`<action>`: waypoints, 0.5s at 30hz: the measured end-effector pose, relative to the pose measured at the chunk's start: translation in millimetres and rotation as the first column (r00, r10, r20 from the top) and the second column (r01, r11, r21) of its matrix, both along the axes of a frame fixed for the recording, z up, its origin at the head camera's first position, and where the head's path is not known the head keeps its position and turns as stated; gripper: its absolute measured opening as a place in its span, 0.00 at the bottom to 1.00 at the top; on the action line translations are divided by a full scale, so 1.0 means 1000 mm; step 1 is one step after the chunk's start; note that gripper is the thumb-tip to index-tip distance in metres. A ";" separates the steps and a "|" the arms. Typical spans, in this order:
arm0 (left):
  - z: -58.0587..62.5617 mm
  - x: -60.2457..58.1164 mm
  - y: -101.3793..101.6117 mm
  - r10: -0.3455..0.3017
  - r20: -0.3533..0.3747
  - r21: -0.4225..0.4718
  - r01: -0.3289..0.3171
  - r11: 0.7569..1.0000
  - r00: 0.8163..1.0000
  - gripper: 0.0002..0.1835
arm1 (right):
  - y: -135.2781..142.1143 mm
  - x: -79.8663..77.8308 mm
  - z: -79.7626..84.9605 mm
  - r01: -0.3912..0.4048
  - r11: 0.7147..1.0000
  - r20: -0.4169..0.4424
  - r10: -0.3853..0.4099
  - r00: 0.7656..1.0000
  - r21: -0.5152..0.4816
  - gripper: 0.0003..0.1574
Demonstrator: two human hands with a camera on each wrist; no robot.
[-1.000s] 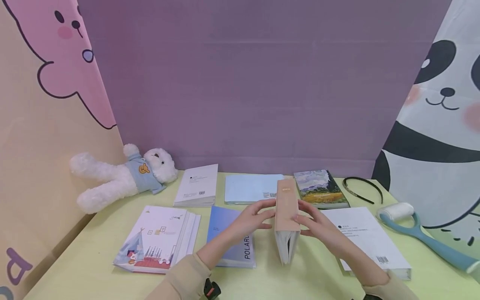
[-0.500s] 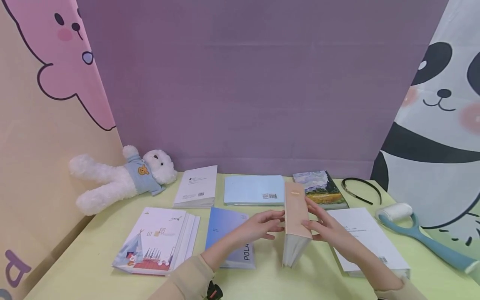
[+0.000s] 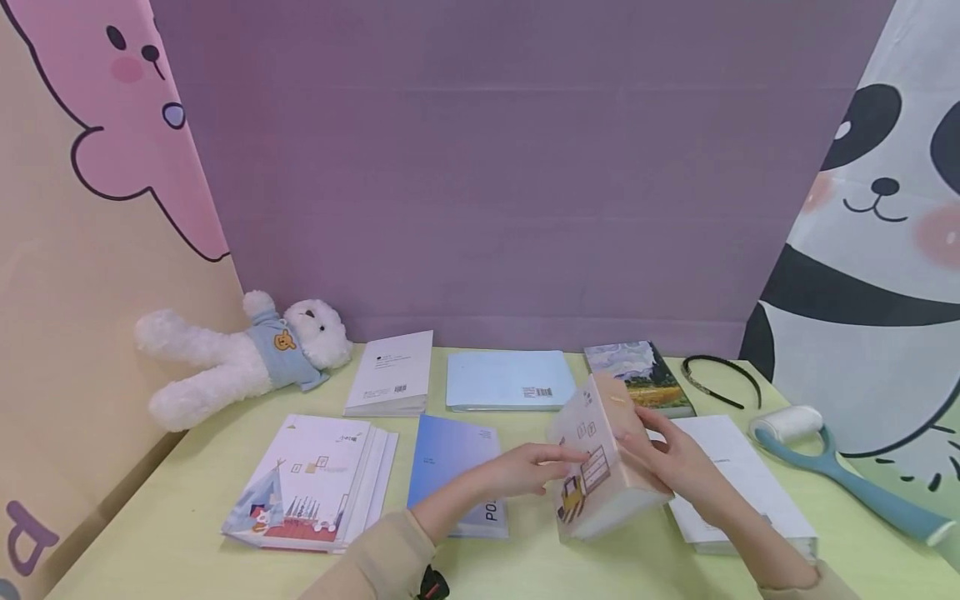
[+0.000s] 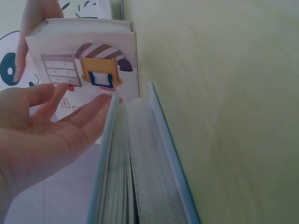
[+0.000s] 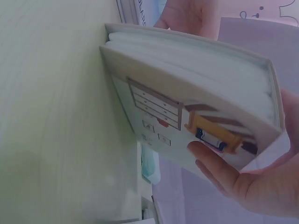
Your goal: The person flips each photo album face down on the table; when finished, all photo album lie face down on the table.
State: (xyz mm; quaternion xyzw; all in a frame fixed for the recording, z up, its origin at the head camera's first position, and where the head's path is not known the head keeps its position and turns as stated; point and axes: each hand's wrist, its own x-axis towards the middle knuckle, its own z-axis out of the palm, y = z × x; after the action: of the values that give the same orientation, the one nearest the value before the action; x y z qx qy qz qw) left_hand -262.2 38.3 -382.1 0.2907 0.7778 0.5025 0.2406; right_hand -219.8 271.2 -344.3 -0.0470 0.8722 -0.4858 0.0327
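Observation:
A thick photo album [image 3: 611,496] with a peach spine and a cover of printed furniture stands tilted to the right on the yellow table. My right hand [image 3: 682,462] grips it across the spine; in the right wrist view, the hand's fingertips [image 5: 212,156] lie on the printed cover. My left hand [image 3: 521,471] has its fingers extended against the other printed face, palm up in the left wrist view. Beneath the left forearm lies a blue-purple POLAROID album [image 3: 450,458], partly covered by it. A white album [image 3: 738,479] lies under the right forearm.
Left stands a white illustrated album [image 3: 315,475]. Along the back lie a white book [image 3: 393,371], a light blue album [image 3: 506,375], a painting-covered book [image 3: 633,367] and a black headband [image 3: 716,383]. A lint roller [image 3: 832,458] lies right, a white teddy bear [image 3: 247,358] at back left.
The photo album has shifted right and turned, so its printed left cover now shows and it leans over. My right hand moved right with it; the left fingers followed and straightened onto the cover.

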 end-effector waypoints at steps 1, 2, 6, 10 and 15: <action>0.000 0.001 0.000 -0.001 -0.031 -0.033 0.000 0.999 1.000 0.18 | 0.001 -0.001 -0.002 0.013 1.000 0.001 -0.013 1.000 0.015 0.45; 0.000 0.002 -0.001 -0.002 -0.052 -0.057 -0.001 0.998 0.999 0.17 | 0.003 -0.002 -0.005 0.028 0.999 0.000 -0.029 1.000 0.035 0.46; -0.002 0.003 -0.004 -0.004 -0.117 -0.128 -0.011 0.992 0.993 0.17 | 0.008 -0.004 -0.012 0.086 0.988 -0.003 -0.087 0.996 0.132 0.51; -0.002 0.003 -0.009 -0.022 -0.106 -0.155 0.006 0.988 0.994 0.17 | 0.013 -0.006 -0.016 0.101 0.971 -0.002 -0.103 0.995 0.215 0.55; -0.003 0.003 -0.014 -0.001 -0.119 -0.206 -0.024 0.978 0.993 0.19 | 0.015 -0.006 -0.018 0.091 0.960 0.012 -0.098 0.995 0.265 0.56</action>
State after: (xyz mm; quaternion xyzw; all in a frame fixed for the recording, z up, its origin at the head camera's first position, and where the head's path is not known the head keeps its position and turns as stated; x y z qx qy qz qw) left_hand -259.7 24.1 -384.8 0.2889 0.8406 0.4019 0.2199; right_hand -226.3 285.7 -362.5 0.0055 0.9298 -0.3670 0.0264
